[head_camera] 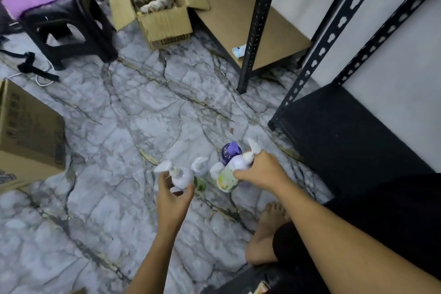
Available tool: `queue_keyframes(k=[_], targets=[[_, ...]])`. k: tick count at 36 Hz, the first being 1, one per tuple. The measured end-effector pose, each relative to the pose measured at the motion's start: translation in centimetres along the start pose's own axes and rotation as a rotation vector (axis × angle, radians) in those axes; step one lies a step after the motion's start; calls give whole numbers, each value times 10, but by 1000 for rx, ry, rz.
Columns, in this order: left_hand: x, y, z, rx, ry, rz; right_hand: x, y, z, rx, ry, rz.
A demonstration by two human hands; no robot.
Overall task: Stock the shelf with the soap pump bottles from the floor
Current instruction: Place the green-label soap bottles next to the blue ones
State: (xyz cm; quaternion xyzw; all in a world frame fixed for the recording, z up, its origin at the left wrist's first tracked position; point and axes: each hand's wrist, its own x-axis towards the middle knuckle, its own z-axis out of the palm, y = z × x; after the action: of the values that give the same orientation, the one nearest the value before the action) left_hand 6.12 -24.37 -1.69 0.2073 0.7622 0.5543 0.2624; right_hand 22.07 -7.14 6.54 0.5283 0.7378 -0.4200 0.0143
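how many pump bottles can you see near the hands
5, maybe more hidden: a pale lilac bottle in the left hand; a lilac bottle under the right hand; a clear bottle, a green-label bottle and a dark purple bottle on the floor.

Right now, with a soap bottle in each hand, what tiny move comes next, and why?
Probably lift both bottles and swing them right toward the black shelf. The left hand already holds a pale bottle, the right hand grips another, and that shelf looks bare.
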Motion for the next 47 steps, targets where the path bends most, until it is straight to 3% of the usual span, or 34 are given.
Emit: queue_keyframes(k=[16, 26, 37, 47], targets=[[7, 187, 39, -122, -209, 439, -96, -63, -187, 136, 414, -254], [-14, 331, 105, -220, -324, 710, -170, -78, -315, 190, 793, -364], [-62, 486, 171, -371, -453, 900, -253, -70, -439, 196, 1093, -376], [-110, 576, 238, -401, -641, 1000, -308, -20, -516, 177, 1296, -241]])
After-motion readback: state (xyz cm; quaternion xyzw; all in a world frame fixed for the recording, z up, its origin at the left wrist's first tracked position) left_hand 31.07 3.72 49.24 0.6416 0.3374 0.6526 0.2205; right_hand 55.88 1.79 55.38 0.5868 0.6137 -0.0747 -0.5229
